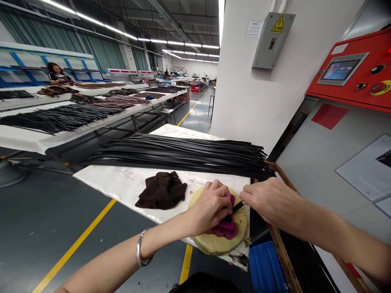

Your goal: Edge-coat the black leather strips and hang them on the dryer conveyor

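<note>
A short length of black strap (pixel 237 206) spans the gap between my two hands. My left hand (pixel 214 202) is closed over its left part, fingers bent down against a magenta block (pixel 228 232). That block lies on a round, pale yellow pad (pixel 200 241) at the table's near corner. The fingers partly hide how the strap sits on the block. On the right, my right hand (pixel 270 198) pinches the strap's other end between thumb and fingers. A crumpled dark brown cloth (pixel 161 190) rests left of the pad.
Long black straps (pixel 183 154) lie bundled across the back of the white table (pixel 119 178). A blue bin (pixel 265 266) and a wooden-edged rack (pixel 282 256) stand at lower right. A red control panel (pixel 351 69) hangs above. Another person (pixel 58 75) sits far left.
</note>
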The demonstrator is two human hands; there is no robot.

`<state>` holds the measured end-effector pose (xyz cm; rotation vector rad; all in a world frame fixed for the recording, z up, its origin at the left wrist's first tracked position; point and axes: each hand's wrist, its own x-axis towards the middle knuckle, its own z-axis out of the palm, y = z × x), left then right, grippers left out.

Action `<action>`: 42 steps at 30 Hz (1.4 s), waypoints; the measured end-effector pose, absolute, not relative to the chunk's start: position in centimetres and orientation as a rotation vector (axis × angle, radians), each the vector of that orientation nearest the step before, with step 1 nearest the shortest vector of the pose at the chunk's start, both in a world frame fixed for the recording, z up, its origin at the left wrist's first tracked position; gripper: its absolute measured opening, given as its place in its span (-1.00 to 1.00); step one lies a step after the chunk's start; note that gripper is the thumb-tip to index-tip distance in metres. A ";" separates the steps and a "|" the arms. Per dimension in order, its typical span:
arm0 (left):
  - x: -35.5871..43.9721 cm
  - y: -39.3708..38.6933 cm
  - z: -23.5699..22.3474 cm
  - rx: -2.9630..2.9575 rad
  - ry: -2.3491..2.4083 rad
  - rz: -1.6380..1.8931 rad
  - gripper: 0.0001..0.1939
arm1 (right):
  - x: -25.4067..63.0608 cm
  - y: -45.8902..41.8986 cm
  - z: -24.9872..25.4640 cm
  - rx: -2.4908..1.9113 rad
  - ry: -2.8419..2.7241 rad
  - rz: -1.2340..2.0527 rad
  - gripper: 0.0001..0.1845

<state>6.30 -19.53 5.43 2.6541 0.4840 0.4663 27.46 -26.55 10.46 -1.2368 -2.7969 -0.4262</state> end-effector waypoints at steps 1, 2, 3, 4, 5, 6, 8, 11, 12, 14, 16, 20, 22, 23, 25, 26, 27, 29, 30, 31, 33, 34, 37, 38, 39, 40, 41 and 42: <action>6.6 -19.5 5.2 2.648 0.476 0.458 -0.90 | 27.3 -26.4 10.5 -1.260 -2.812 -0.429 -0.67; 6.9 -19.5 4.9 2.639 0.465 0.450 -0.92 | 27.3 -26.2 10.6 -1.287 -2.828 -0.431 -0.68; 7.2 -19.5 4.7 2.626 0.453 0.448 -0.94 | 27.3 -26.2 10.8 -1.309 -2.838 -0.425 -0.69; 7.4 -19.4 4.7 2.608 0.440 0.453 -0.96 | 27.5 -26.1 11.1 -1.327 -2.837 -0.409 -0.70; 7.6 -19.2 4.8 2.582 0.428 0.462 -0.97 | 27.8 -26.1 11.4 -1.337 -2.823 -0.374 -0.73; 7.7 -18.9 5.1 2.547 0.415 0.472 -0.97 | 28.2 -26.2 11.7 -1.344 -2.789 -0.318 -0.77; 7.6 -18.1 6.1 2.442 0.391 0.488 -0.97 | 29.3 -26.4 12.3 -1.339 -2.686 -0.130 -0.91; 7.1 -16.5 8.0 2.177 0.326 0.405 -0.99 | 30.7 -26.9 12.1 -1.213 -2.522 0.139 -0.87; 7.0 -16.1 8.6 2.076 0.307 0.346 -0.98 | 30.8 -27.1 11.6 -1.148 -2.470 0.150 -0.87; 6.7 -15.3 9.4 1.919 0.283 0.216 -0.95 | 30.7 -27.7 10.2 -1.057 -2.381 0.051 -0.82; 6.5 -14.8 9.9 1.849 0.282 0.106 -0.90 | 30.3 -28.2 8.5 -1.006 -2.313 -0.080 -0.72; 5.4 -14.2 10.6 1.975 0.393 0.131 -0.81 | 29.1 -28.9 5.5 -1.001 -2.183 -0.057 -0.59; 4.3 -13.9 10.8 2.049 0.571 0.343 -0.69 | 28.4 -29.0 4.5 -1.079 -2.069 0.056 -0.65; 3.7 -13.9 10.8 2.036 0.671 0.464 -0.63 | 28.0 -29.0 4.1 -1.127 -2.007 0.122 -0.70; 2.3 -14.0 10.2 1.926 0.828 0.652 -0.57 | 27.2 -29.1 3.5 -1.210 -1.898 0.244 -0.77; 1.7 -14.3 9.7 1.860 0.876 0.713 -0.57 | 26.8 -29.2 3.3 -1.236 -1.856 0.292 -0.79; 1.0 -14.6 9.1 1.804 0.910 0.761 -0.56 | 26.4 -29.3 3.0 -1.252 -1.821 0.324 -0.81; -0.1 -15.7 7.5 1.725 0.956 0.835 -0.56 | 25.7 -29.5 2.5 -1.273 -1.777 0.363 -0.83; -0.5 -16.3 6.7 1.692 0.981 0.872 -0.55 | 25.5 -29.6 2.2 -1.280 -1.765 0.377 -0.84; -0.8 -17.0 5.9 1.658 1.012 0.910 -0.55 | 25.3 -29.6 1.9 -1.287 -1.756 0.386 -0.85; -1.3 -18.2 4.5 1.576 1.089 0.983 -0.54 | 25.1 -29.7 1.3 -1.296 -1.747 0.388 -0.85; -1.5 -18.7 3.9 1.527 1.127 1.013 -0.53 | 25.0 -29.6 1.0 -1.299 -1.744 0.382 -0.85; -1.9 -19.7 2.4 1.393 1.187 1.092 -0.50 | 24.8 -29.5 0.4 -1.295 -1.746 0.352 -0.85; -2.0 -19.9 2.0 1.360 1.195 1.110 -0.49 | 24.7 -29.5 0.3 -1.290 -1.748 0.340 -0.85; -2.1 -20.1 1.6 1.333 1.203 1.122 -0.48 | 24.6 -29.4 0.2 -1.287 -1.750 0.333 -0.85; -2.3 -20.2 1.3 1.314 1.215 1.126 -0.48 | 24.5 -29.4 0.1 -1.286 -1.749 0.331 -0.85; -2.3 -20.3 1.1 1.302 1.229 1.125 -0.48 | 24.5 -29.4 0.0 -1.287 -1.747 0.332 -0.85; -2.4 -20.3 0.8 1.294 1.240 1.121 -0.47 | 24.4 -29.4 -0.1 -1.290 -1.745 0.337 -0.85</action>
